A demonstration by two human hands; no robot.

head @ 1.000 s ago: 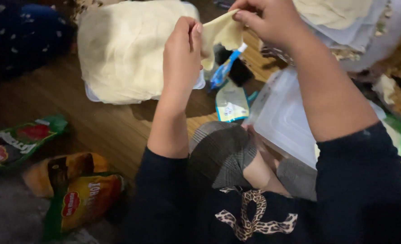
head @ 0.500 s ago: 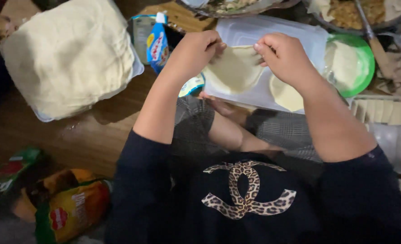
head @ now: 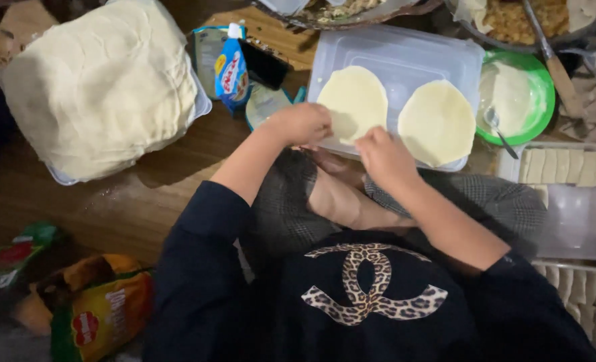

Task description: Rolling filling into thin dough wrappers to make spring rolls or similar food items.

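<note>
- A wooden floor [head: 130,201] carries the spread, snack bags [head: 90,315] at seven o'clock.
- Both hands have come down from mid-air: the left hand [head: 302,124] and right hand [head: 385,155], fingers pinched, press the left dough round [head: 355,100] onto the clear plastic lid [head: 405,57].
- A second round [head: 439,121] lies beside it at one o'clock.
- The big dough stack [head: 100,84] sits at ten o'clock.

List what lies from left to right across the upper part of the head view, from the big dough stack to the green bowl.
Stack of pale dough sheets → blue and white squeeze bottle → left round wrapper, touched by the left hand and right hand → right round wrapper → green bowl.
</note>
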